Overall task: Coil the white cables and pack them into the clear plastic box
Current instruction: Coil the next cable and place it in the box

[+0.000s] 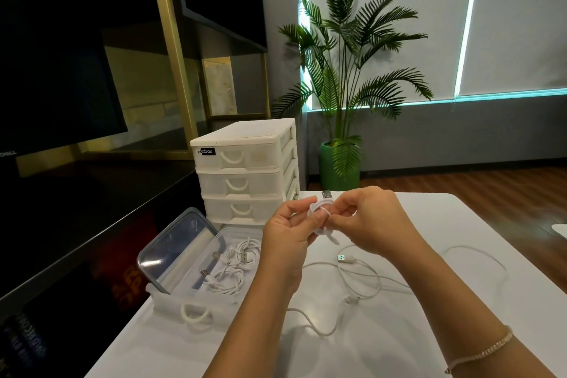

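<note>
Both my hands are up over the white desk [414,331] with a small coiled white cable [319,213] between them. Left hand [287,236] pinches the coil, right hand [376,222] has its fingers [340,215] curled onto the same loops. Clear plastic box [196,291] sits left of my hands with two coiled cables [233,267] inside. Loose white cables [362,282] sprawl on the desk below my wrists. Drawer unit [245,172] stands behind the box.

left grip [287,235], right grip [372,221], both pinching, raised
</note>
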`<move>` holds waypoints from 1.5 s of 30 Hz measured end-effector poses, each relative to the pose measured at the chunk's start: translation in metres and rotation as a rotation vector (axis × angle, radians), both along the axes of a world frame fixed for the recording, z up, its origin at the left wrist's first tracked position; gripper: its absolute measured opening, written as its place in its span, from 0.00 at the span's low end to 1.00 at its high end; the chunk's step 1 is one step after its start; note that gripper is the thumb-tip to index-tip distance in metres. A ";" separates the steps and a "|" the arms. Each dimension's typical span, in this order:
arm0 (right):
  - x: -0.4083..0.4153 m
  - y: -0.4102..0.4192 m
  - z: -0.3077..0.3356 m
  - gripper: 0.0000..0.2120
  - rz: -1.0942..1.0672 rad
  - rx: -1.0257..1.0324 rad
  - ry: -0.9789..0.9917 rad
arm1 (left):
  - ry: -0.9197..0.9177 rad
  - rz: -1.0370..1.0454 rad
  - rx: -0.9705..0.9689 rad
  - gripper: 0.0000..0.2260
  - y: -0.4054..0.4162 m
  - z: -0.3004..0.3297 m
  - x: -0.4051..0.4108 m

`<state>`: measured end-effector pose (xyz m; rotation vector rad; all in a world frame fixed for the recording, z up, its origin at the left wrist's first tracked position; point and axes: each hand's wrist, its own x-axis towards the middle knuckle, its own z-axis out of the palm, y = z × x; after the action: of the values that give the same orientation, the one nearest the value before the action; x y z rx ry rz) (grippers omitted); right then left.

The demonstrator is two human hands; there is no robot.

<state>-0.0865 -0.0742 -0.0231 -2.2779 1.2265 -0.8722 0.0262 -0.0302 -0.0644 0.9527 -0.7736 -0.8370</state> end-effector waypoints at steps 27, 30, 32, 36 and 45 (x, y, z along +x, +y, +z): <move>0.001 -0.003 -0.004 0.08 0.060 0.447 -0.329 | -0.578 0.285 -0.025 0.10 0.002 -0.005 -0.006; 0.001 -0.003 -0.005 0.07 0.085 0.459 -0.327 | -0.565 0.296 -0.026 0.12 0.002 -0.007 -0.003; -0.001 -0.003 -0.005 0.07 0.109 0.461 -0.331 | -0.557 0.297 -0.022 0.12 0.001 -0.008 -0.003; -0.002 -0.003 -0.005 0.07 0.139 0.446 -0.331 | -0.542 0.298 0.001 0.11 0.000 -0.010 -0.003; -0.006 -0.004 -0.004 0.05 0.152 0.472 -0.406 | -0.534 0.357 0.057 0.05 -0.002 -0.012 0.002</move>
<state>-0.0930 -0.0779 -0.0275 -1.6927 0.9411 -0.8305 0.0282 -0.0323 -0.0765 1.3435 -0.9959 -0.2902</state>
